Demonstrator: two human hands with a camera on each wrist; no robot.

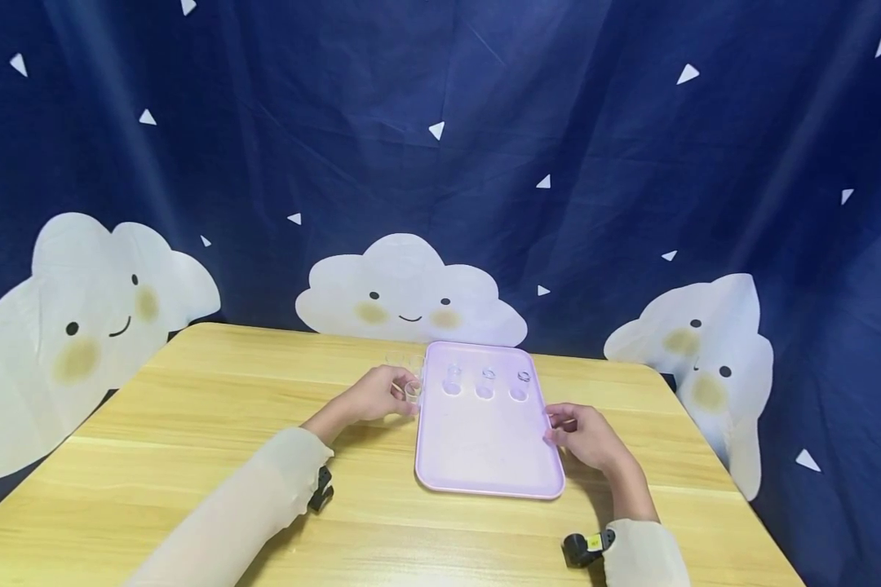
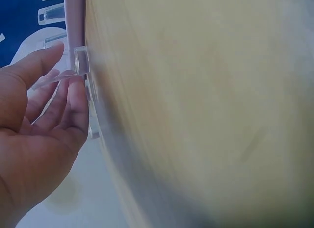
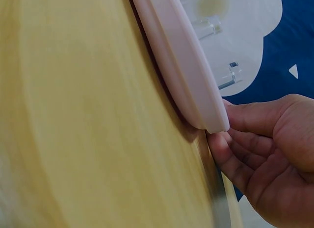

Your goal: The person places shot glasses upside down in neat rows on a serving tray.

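Note:
My left hand holds a small clear cup right beside the left rim of a pale purple tray. In the left wrist view, the thumb and fingers curl round this clear cup, close to the tray's side. My right hand pinches the tray's right edge. Its thumb lies over the rim and its fingertips are under it in the right wrist view, where the tray appears edge-on. On the tray's far half stand three small clear cups in a row.
More clear cups stand on the wooden table just left of the tray's far corner. A dark blue curtain with white clouds hangs behind the table's back edge. Black wrist cameras sit at both sleeves.

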